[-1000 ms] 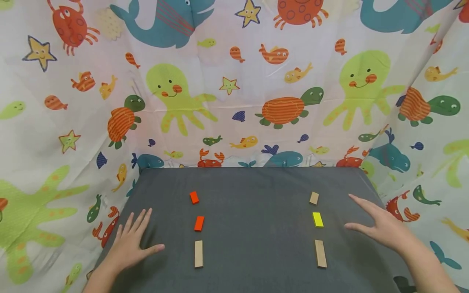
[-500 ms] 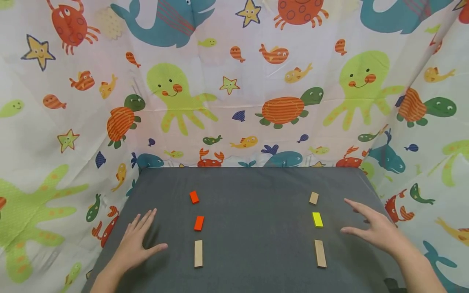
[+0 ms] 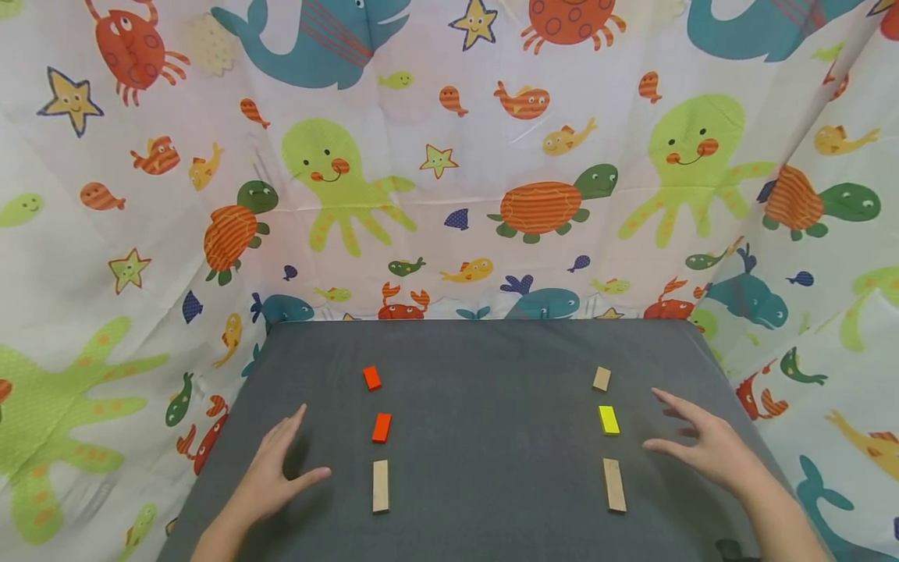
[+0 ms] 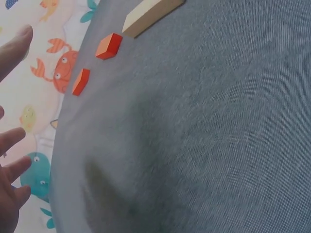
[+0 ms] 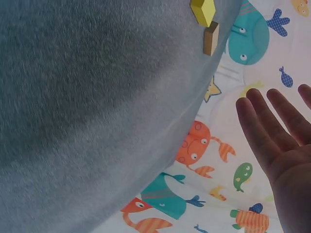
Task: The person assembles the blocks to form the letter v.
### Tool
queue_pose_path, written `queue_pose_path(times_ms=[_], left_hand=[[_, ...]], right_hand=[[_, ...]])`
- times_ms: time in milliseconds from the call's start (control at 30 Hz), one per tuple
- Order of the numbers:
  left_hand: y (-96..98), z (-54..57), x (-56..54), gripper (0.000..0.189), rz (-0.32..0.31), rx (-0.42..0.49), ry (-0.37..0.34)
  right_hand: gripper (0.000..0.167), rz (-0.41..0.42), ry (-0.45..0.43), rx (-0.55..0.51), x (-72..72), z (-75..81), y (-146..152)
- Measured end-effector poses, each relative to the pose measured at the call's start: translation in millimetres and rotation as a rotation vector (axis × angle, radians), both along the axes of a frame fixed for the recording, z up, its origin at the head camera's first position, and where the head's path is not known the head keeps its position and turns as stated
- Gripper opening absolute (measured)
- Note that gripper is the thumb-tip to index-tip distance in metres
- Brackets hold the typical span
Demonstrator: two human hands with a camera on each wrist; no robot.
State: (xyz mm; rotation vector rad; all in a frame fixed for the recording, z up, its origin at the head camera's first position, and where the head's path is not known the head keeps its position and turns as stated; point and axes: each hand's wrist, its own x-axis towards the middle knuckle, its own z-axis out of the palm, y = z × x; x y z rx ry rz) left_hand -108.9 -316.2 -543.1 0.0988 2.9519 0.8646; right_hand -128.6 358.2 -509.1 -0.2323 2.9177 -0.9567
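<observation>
My left hand hovers over the left side of the grey table, thumb spread from the fingers, holding nothing. To its right lie two red blocks, the far red block and the middle red block, with a long wooden block nearest me. My right hand is held over the right side, thumb and fingers apart, also holding nothing. Left of it lie a small wooden block, a yellow block and another long wooden block. Both hands are apart from the blocks.
The grey cloth-covered table has a curtain printed with sea animals behind it and along both sides. A dark object shows partly at the lower right edge, beside the right forearm.
Both hands have drifted inward toward the two columns of blocks, the left hand moving right and the right hand moving left. The blocks have stayed where they were.
</observation>
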Motion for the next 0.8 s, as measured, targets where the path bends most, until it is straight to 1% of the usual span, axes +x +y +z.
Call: queue_pose_path(times_ms=[133, 200, 433, 567, 800], left_hand=[[6.3, -2.9, 0.1, 0.113, 0.013, 0.078, -0.025], [9.0, -5.9, -0.3, 0.113, 0.013, 0.107, -0.026], [15.8, -17.9, 0.9, 0.108, -0.01, 0.159, -0.016], [20.6, -23.1, 3.4, 0.106, -0.008, 0.196, -0.027], [32.7, -30.3, 5.1, 0.103, -0.008, 0.247, -0.029]], right_hand=[[0.1, -0.012, -0.016, -0.025, 0.3, -2.4, -5], [0.1, -0.014, -0.026, -0.036, 0.4, -3.1, -8], [0.095, -0.001, -0.036, -0.056, 1.0, -8.9, -15], [0.094, 0.007, -0.04, -0.061, 0.1, -14.0, -18], [0.092, 0.004, -0.042, -0.072, 2.7, -28.1, -19]])
